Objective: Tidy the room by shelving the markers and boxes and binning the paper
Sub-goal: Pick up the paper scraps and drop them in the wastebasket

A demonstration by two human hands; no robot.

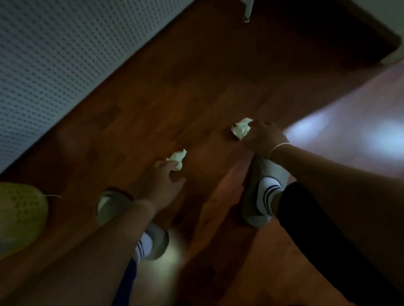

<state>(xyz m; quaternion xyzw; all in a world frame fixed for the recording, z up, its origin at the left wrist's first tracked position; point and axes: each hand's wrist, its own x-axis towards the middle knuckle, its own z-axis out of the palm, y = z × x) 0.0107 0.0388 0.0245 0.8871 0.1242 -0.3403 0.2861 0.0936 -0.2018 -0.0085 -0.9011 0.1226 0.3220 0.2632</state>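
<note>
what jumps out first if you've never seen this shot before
Two pale crumpled paper balls stand out against the dark wooden floor: the left paper ball at the fingertips of the left hand, and the right paper ball at the right hand. A white perforated panel fills the upper left.

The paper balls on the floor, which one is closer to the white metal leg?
The paper ball at the right hand; the other ball, by the left hand, lies farther from the leg.
</note>
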